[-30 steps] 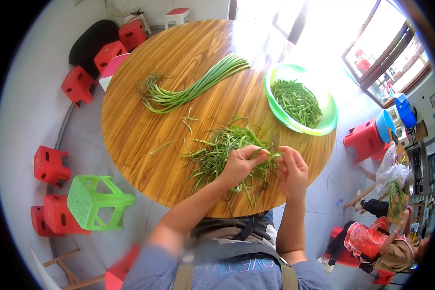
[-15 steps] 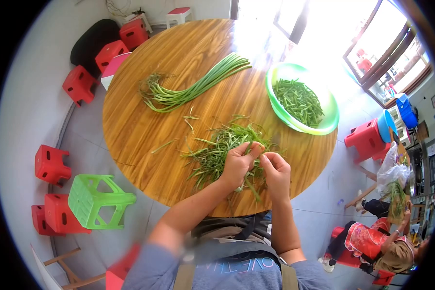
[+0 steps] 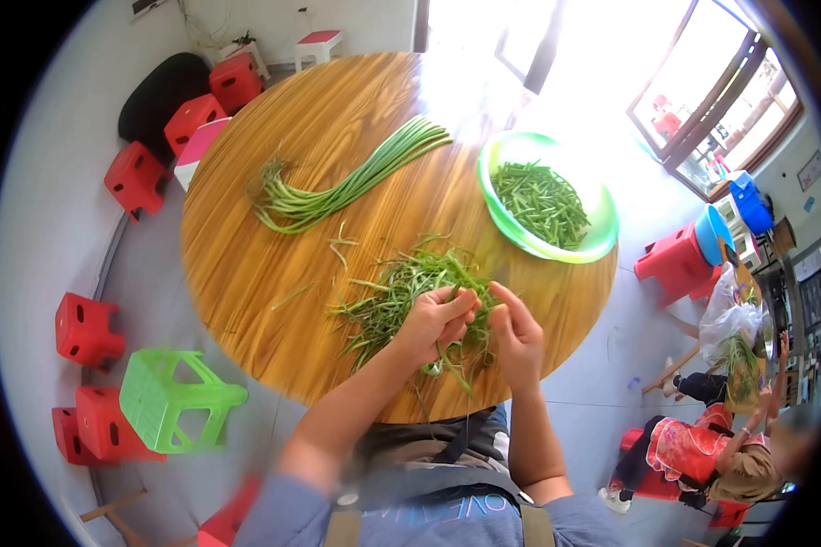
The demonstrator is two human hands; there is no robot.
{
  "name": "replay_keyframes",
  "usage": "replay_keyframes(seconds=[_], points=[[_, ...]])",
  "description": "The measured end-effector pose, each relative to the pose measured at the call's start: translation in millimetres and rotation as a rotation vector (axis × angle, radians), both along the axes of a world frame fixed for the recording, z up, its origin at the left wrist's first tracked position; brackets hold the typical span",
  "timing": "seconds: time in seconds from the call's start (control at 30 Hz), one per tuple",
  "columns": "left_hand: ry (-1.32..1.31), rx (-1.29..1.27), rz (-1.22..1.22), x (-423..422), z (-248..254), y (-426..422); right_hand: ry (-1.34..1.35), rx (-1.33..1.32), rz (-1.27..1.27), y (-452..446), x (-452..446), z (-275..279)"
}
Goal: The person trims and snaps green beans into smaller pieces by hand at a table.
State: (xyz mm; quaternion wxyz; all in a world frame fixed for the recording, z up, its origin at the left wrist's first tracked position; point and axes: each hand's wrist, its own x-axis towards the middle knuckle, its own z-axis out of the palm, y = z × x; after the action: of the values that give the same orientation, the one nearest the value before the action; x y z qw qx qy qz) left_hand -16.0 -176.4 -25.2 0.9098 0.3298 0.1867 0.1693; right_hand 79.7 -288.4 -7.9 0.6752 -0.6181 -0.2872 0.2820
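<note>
My left hand (image 3: 440, 321) is closed in a pinch on a thin green stem (image 3: 452, 294), which shows above the thumb. Just to its right, my right hand (image 3: 518, 342) is raised with forefinger and thumb apart; nothing can be made out between them. Under both hands a loose pile of green stems and leafy scraps (image 3: 383, 305) is spread near the table's front edge. Beyond it on the right stands a green and white bowl (image 3: 602, 239) holding short-cut green pieces (image 3: 540, 205). A bundle of long green stalks (image 3: 360, 187) with tangled, stringy ends lies at the left back.
The round wooden table (image 3: 237, 273) has a few stray scraps (image 3: 340, 244) on it. A green stool (image 3: 169, 401) and several red stools (image 3: 89, 328) stand left. On the right, a person in a red patterned garment (image 3: 693, 448) sits by a plastic bag (image 3: 730, 319) and greens.
My hands were together at the fingertips over the pile and are now apart, the right forefinger lifted from the thumb. The whole view has shifted slightly.
</note>
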Motion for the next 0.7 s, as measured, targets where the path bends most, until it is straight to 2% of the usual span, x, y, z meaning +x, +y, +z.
replay_keyframes(seconds=[0.13,0.17,0.27,0.37,0.43,0.53,0.57,0.63,0.7], points=[[0.022,-0.008,-0.031,0,4,-4,-0.002,0.146,0.134,13,-2,-3],[0.009,0.027,-0.02,1,-2,-3,-0.063,0.164,0.115,15,0,-4],[-0.063,0.003,-0.02,-3,-1,-3,0.043,0.061,0.008,18,8,25],[-0.175,-0.112,-0.063,-2,-8,2,-0.247,0.149,-0.224,37,44,57],[-0.189,-0.181,-0.084,-2,-7,4,-0.531,-0.01,-0.281,57,87,71],[-0.136,-0.162,-0.081,-7,0,4,-1.491,-0.033,-0.598,73,121,51],[-0.184,-0.139,-0.092,-8,-3,5,-1.412,-0.017,-0.499,68,113,46],[-0.16,-0.14,-0.089,-8,-4,7,-0.584,0.007,-0.087,53,64,47],[-0.144,-0.156,-0.087,-6,-3,6,-0.245,0.03,0.202,41,39,27]])
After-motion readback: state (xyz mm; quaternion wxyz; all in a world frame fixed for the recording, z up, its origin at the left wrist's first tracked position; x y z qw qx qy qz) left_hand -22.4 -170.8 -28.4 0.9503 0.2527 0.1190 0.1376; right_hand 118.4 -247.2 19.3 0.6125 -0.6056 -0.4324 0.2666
